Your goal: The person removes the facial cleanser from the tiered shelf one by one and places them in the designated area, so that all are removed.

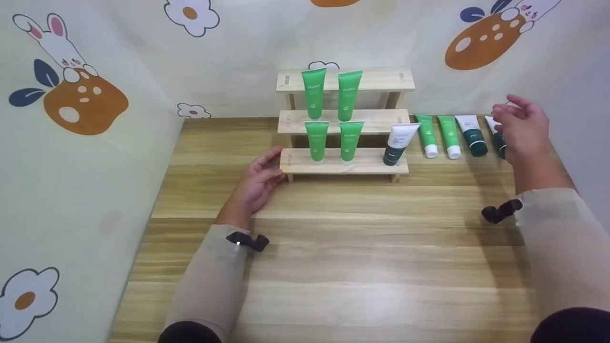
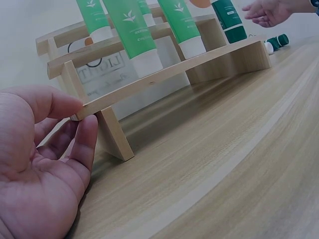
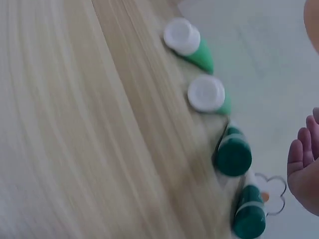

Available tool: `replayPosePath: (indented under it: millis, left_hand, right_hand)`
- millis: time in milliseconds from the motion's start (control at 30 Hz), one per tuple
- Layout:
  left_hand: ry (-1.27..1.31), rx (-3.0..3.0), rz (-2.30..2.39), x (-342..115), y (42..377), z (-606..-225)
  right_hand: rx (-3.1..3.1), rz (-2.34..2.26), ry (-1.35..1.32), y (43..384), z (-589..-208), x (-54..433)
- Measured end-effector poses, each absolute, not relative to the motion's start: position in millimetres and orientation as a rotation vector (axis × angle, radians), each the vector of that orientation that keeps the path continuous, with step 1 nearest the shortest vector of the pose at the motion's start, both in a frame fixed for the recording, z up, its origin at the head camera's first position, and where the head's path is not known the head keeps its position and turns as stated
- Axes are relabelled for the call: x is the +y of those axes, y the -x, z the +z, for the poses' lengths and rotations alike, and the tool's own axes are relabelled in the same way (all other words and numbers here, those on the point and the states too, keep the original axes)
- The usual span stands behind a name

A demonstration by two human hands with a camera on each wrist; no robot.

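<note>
A three-step wooden display rack [image 1: 344, 164] stands at the back of the table. My left hand [image 1: 261, 185] pinches the left end of its lowest step, thumb [image 2: 60, 103] on top and fingers underneath. That step carries two upright green tubes [image 1: 318, 140] and, at its right end, a white-and-dark-green tube [image 1: 399, 145] that leans right. Two more green tubes [image 1: 349, 95] stand on the middle step. My right hand [image 1: 524, 128] is raised over the rightmost lying white-and-green tube [image 1: 498, 140], partly covering it in the head view. Its fingers are loosely bent and hold nothing.
Right of the rack lie two green tubes [image 1: 448, 136] with white caps and another white-and-green tube [image 1: 472, 136], in a row along the back wall. Patterned sheeting [image 1: 228, 71] encloses the table [image 1: 362, 247] at the back and sides.
</note>
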State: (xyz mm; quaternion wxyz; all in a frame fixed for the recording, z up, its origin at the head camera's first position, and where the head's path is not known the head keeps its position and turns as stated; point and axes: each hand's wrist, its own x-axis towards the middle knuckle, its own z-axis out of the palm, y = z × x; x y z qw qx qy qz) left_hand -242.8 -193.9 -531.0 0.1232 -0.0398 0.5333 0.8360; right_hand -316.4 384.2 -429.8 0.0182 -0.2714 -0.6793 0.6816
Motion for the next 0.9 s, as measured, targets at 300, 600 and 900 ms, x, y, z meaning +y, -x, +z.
replayPosePath:
  millis: [300, 600, 900]
  left_hand:
    - [0.129, 1.544, 2.445, -194, 243, -531]
    - [0.093, 1.545, 2.46, -194, 242, -531]
    - [0.093, 1.532, 2.463, -194, 244, -533]
  right_hand:
    - [-1.985, 2.258, 0.511, 307, -409, 342]
    - [-1.949, 2.27, 0.201, 298, -401, 298]
    - [-1.972, 2.261, 0.037, 291, -393, 266]
